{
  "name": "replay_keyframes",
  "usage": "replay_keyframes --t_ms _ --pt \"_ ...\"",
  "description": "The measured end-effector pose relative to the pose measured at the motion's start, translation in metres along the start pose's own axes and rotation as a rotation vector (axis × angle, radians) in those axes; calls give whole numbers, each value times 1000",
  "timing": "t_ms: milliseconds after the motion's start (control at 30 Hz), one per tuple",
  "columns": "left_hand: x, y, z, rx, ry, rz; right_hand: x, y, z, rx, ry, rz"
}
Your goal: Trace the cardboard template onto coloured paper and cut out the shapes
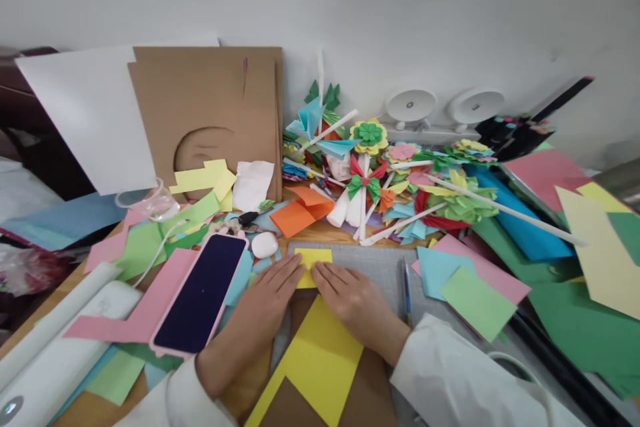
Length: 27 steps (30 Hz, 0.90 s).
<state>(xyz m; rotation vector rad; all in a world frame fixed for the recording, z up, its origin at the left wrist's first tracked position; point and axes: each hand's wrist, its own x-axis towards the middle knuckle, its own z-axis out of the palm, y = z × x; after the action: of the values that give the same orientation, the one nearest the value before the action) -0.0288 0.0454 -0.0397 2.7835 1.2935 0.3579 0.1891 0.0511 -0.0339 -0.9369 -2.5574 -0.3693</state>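
A small piece of yellow paper [314, 259] lies on the grey mat [373, 255] in front of me. My left hand [267, 290] rests on its left side, fingers stretched out flat. From the right, my right hand [353, 300] presses on the same piece with its fingers extended. Both hands cover part of the paper, so whether it is folded is hard to see. Just below them, larger yellow sheets [325, 354] lie on a brown sheet [373, 387], partly under my right hand.
A phone [200, 297] and paper scraps lie left. To the right are a pen [407, 290], a light blue paper [445, 267] and a green sheet [585, 327]. Paper flowers [369, 136] pile up behind, beside brown cardboard [210, 100] leaning on the wall.
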Motion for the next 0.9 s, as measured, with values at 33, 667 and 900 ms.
replay_keyframes --t_ms 33,667,900 --pt "0 -1 1 2 -4 0 1 0 1 11 10 5" --pt "-4 -5 8 -84 -34 -34 -4 6 4 223 -28 40" --pt "-4 -4 10 -111 -25 -60 -3 6 2 227 -22 28"
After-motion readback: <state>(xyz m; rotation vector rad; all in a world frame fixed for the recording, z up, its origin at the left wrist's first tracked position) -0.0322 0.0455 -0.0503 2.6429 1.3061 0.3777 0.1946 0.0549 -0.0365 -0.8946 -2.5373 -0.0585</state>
